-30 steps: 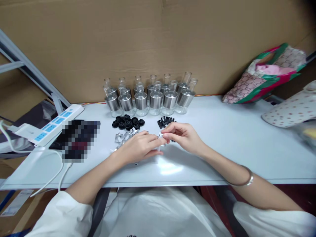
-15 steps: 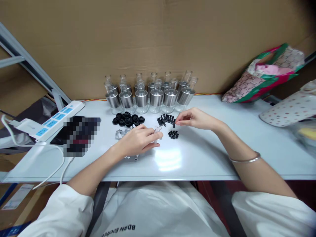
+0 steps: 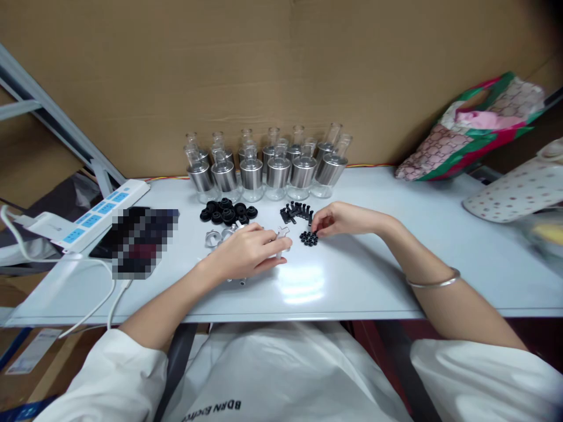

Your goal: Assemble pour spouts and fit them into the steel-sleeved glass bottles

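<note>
My left hand [image 3: 250, 252] is closed on a small silver metal spout part [image 3: 281, 235], its fingers pinching it above the table. My right hand [image 3: 332, 221] has its fingertips pressed together at the edge of a cluster of small black rings [image 3: 308, 238]; whatever they pinch is too small to make out. Just behind that cluster lie several black plastic levers [image 3: 299, 210]. Black rubber stoppers [image 3: 227, 213] form a pile beyond my left hand. Silver metal rings and tubes [image 3: 213, 238] lie beside and partly under my left hand.
Glass bottles with steel sleeves [image 3: 278, 172] stand in two rows at the back. A power strip [image 3: 103, 214] with white cables and a pixelated dark object [image 3: 145, 243] lie on the left. At the right are a patterned bag [image 3: 470, 135] and a dotted white container [image 3: 512, 187].
My right hand has moved from the black levers down toward me, to the black rings. My left hand stays nearly in place with the metal part.
</note>
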Demonstrator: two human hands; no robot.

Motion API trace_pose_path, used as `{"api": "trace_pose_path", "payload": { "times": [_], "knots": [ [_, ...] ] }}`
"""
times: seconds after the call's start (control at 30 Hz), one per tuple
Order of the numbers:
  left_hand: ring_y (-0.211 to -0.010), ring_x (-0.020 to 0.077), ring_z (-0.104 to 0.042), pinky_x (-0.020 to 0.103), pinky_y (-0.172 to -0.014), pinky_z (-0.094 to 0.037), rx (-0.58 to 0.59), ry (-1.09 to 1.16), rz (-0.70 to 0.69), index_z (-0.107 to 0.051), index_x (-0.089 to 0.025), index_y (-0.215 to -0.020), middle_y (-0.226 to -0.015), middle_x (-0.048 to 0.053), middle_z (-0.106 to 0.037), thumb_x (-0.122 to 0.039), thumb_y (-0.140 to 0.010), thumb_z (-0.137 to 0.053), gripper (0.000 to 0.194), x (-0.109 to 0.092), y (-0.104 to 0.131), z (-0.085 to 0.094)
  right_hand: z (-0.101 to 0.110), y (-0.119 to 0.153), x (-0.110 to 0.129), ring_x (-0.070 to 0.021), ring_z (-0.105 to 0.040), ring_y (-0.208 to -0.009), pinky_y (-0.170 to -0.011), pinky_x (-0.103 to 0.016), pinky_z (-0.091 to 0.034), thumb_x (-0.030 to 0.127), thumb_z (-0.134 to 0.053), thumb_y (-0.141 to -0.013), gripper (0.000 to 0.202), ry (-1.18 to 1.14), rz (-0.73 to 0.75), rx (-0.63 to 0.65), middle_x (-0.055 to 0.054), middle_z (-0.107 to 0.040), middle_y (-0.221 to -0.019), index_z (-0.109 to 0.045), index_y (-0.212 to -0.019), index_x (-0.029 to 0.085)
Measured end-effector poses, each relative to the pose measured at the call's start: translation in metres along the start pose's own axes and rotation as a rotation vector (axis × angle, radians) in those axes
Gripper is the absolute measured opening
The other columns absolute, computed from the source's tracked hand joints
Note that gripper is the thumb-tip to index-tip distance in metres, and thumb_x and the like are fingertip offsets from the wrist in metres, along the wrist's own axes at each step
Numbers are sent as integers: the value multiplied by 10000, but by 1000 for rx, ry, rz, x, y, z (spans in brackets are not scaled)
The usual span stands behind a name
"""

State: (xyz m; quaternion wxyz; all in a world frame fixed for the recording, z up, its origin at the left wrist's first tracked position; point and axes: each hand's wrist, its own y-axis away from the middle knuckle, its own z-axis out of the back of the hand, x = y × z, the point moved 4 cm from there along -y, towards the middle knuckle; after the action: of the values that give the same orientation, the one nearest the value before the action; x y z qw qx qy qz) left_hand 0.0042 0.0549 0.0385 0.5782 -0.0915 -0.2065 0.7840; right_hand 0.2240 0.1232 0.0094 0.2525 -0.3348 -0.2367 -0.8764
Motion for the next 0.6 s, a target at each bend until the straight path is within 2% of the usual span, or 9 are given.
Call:
{"api": "trace_pose_path", "payload": {
  "times": [0.17, 0.3, 0.47, 0.6],
  "knots": [
    [-647, 123, -551, 253, -675, -423, -17, -1, -1, -500, -135, -1067, -783, 19, -623, -321, -974, -359, 251, -1, -1, 2, 7, 4, 6, -143, -594, -641, -614, -271, -466, 285, -667, -665, 156, -119, 34, -142, -13, -667, -690, -616, -730, 153],
    [-647, 127, -546, 257, -677, -424, -15, 5, 13, -496, -131, -1073, -780, 21, -618, -333, -977, -340, 273, -1, -1, 2, 6, 4, 26, -142, -574, -644, -631, -291, -462, 347, -671, -717, 206, -218, 186, -335, -15, -648, -686, -661, -805, 162],
    [-661, 130, -544, 263, -701, -422, 41, 5, 45, -484, -135, -1109, -796, 26, -617, -344, -983, -310, 299, 1, 0, -2, -10, 9, 57, -172, -589, -735, -688, -328, -470, 397, -639, -796, 225, -188, 395, -535, -49, -674, -819, -732, -900, 220],
    [-675, 142, -543, 270, -698, -415, 68, -13, 47, -478, -141, -1132, -822, 41, -614, -354, -982, -292, 320, 0, 0, -4, -23, 11, 67, -185, -611, -736, -693, -331, -490, 428, -683, -760, 240, -257, 403, -572, -51, -695, -799, -735, -865, 218]
  ]
}}
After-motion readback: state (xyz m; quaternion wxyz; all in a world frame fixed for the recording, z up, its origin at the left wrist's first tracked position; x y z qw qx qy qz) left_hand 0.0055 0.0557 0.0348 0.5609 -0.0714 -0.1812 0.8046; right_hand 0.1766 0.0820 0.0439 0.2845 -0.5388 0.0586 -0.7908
